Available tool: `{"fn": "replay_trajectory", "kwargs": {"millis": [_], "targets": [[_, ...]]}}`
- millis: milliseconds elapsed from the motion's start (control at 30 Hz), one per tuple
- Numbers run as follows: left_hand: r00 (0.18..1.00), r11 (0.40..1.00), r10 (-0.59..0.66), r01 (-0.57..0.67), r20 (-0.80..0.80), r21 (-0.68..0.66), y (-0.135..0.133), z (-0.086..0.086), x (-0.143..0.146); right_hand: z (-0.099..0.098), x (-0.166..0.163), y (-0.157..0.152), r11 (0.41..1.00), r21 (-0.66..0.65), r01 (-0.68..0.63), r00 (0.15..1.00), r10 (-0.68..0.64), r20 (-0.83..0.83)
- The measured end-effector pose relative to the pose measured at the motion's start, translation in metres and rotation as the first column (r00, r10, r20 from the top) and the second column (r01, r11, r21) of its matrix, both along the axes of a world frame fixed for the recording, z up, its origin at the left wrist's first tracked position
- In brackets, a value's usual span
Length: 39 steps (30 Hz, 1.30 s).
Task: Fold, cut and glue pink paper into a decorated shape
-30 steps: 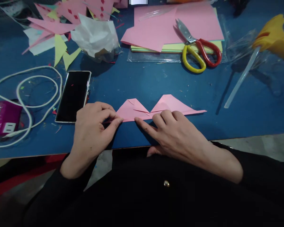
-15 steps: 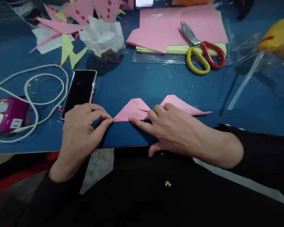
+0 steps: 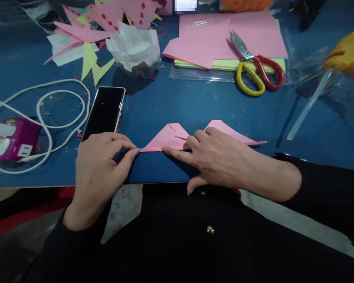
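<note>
A folded pink paper [image 3: 165, 138] lies near the front edge of the table, with two peaks and a narrow folded strip along its lower edge. My left hand [image 3: 103, 169] pinches its pointed left tip between thumb and index finger. Over the middle of the paper rests my right hand [image 3: 215, 157], covering part of it. Its index finger stretches left along the bottom fold, the other fingers bend onto the paper, and the thumb stays apart near the table edge. The thin right tip pokes out beyond my right wrist.
Red-and-yellow-handled scissors [image 3: 250, 65] lie on stacked coloured paper [image 3: 200, 39]. A phone [image 3: 104, 110], white cable [image 3: 61, 92] and purple power socket [image 3: 16, 137] are left. A white paper-lined cup [image 3: 134, 47] stands by pink scraps [image 3: 82, 33]. A yellow glue gun [image 3: 348, 55] with a glue stick lies right.
The view has shifted slightly, so the table things appear a little farther right. My left hand keeps its pinch at the paper's left tip, and my right hand still presses the bottom fold.
</note>
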<state>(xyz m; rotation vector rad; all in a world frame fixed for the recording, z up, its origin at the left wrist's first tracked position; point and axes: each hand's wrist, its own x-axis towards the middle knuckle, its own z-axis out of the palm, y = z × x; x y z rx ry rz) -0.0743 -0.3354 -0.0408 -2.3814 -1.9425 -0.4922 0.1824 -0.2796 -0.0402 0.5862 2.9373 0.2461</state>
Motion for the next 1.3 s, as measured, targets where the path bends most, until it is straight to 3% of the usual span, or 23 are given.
{"fn": "replay_trajectory", "kwargs": {"millis": [67, 133, 233, 400, 967, 1300], "targets": [[0.997, 0.988, 0.07, -0.064, -0.034, 0.137, -0.01, -0.002, 0.007, 0.001, 0.0, -0.001, 1.0, -0.007, 0.002, 1.0, -0.002, 0.009], [0.998, 0.962, -0.006, 0.024, -0.068, 0.271, -0.02, -0.005, 0.017, 0.0, 0.001, -0.001, 1.0, -0.005, 0.002, 1.0, -0.002, 0.004], [0.961, 0.942, -0.229, 0.259, -0.156, 0.212, -0.028, -0.012, 0.032, -0.003, 0.001, -0.001, 1.0, 0.016, -0.002, 1.0, 0.002, -0.013], [0.925, 0.936, -0.28, 0.322, -0.258, 0.14, -0.03, -0.025, 0.045, -0.006, 0.002, -0.002, 0.999, 0.054, 0.002, 0.999, 0.0, -0.036], [0.959, 0.99, -0.099, 0.12, -0.266, 0.067, -0.051, -0.025, 0.019, -0.011, 0.007, -0.007, 0.999, 0.042, 0.028, 0.995, -0.024, -0.092], [0.973, 0.991, -0.053, 0.079, -0.223, 0.111, -0.052, -0.022, 0.021, -0.019, 0.042, -0.035, 0.964, 0.043, 0.263, 0.95, -0.251, -0.186]]}}
